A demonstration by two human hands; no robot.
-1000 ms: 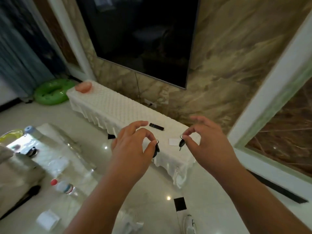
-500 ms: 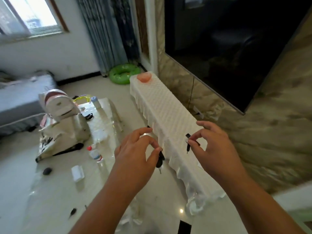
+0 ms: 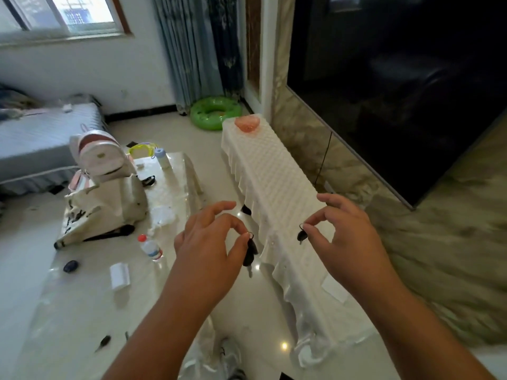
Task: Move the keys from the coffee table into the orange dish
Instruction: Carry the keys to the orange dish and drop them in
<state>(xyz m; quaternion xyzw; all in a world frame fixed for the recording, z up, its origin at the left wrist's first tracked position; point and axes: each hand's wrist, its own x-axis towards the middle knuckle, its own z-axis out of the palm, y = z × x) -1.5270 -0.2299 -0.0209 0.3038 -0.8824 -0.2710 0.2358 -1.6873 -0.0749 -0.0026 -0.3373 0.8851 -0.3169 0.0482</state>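
Bench (image 3: 90,305) w/ clear cover carrying white bags (image 3: 104,193), water bottle (image 3: 150,247), dark key fob (image 3: 70,266). Covered TV shelf (image 3: 274,182) bearing orange dish (image 3: 247,123) at far end.

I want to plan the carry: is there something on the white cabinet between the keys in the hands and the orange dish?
Nothing visible: the cabinet top looks bare from both hands' keys up to the orange dish at its far end.

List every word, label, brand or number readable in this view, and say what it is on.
No text can be read.
Water bottle label: print blurred, unreadable.
White backpack badge: too small to read.
Keys in the left hand and right hand: no visible markings.
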